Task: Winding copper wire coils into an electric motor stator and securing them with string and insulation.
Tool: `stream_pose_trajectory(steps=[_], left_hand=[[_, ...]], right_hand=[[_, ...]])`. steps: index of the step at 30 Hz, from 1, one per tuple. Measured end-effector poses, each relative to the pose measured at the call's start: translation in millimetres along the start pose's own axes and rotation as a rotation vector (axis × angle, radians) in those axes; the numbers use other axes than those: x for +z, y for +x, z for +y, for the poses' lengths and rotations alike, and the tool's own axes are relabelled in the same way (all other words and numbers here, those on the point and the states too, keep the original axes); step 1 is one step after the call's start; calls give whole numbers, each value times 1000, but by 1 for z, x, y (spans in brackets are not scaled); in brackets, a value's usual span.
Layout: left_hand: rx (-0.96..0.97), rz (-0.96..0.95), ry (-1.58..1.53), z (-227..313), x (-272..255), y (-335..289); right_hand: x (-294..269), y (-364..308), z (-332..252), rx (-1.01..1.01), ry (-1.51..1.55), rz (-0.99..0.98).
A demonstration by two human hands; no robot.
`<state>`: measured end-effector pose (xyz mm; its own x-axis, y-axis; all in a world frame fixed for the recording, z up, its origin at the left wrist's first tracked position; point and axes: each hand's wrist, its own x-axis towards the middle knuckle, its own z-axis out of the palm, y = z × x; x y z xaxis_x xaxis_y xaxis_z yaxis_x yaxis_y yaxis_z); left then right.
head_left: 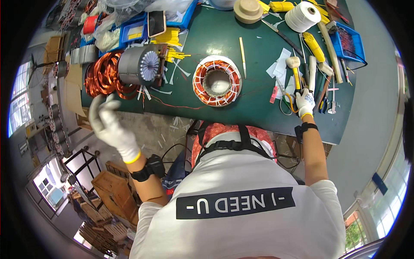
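My left hand (108,123), in a white glove, is raised off the table's front edge beside the copper wire coils (105,75). It is blurred, but its fingers look stretched apart with nothing in them. My right hand (305,102), also gloved, lies among the tools at the right, fingers curled down; what they hold is hidden. Close to it are scissors (285,100) with orange and green handles and a small mallet (293,64) with a pale head and yellow handle. A round stator (198,86) with white-laced copper windings sits mid-table; a grey stator core (129,64) stands by the coils.
Blue bins (349,41) and a phone (156,23) stand around the green table (267,114). A white thread spool (302,17), yellow strip bundles (314,46), a caliper (332,101) and paper scraps lie at the right. A thin stick (242,56) lies near the wound stator.
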<state>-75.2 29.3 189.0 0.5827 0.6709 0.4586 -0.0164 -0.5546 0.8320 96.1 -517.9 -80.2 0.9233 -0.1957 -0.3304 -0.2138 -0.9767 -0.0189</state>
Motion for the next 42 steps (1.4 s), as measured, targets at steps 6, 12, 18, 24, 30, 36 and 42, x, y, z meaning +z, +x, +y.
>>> stream_pose_trajectory(steps=[6, 12, 18, 24, 30, 36, 42], left_hand=[[379, -1094, 379, -11, 99, -57], [601, -1148, 539, -69, 115, -72], [559, -1090, 384, -85, 119, -80], [517, -1035, 276, -99, 119, -90], [401, -863, 290, -114, 123, -103], [322, -877, 222, -124, 128, -119], [199, -758, 275, -116, 129, -148]], right_hand=[[-13, 9, -14, -7, -129, -126], [-17, 23, -20, 64, -4, -39], [-79, 10, -39, -32, 250, 154], [-164, -171, -102, -113, 1323, 223], [-213, -285, -192, 42, 1402, -541], [-176, -268, -220, -219, 1020, -844], [-189, -258, -260, 86, 944, -953]])
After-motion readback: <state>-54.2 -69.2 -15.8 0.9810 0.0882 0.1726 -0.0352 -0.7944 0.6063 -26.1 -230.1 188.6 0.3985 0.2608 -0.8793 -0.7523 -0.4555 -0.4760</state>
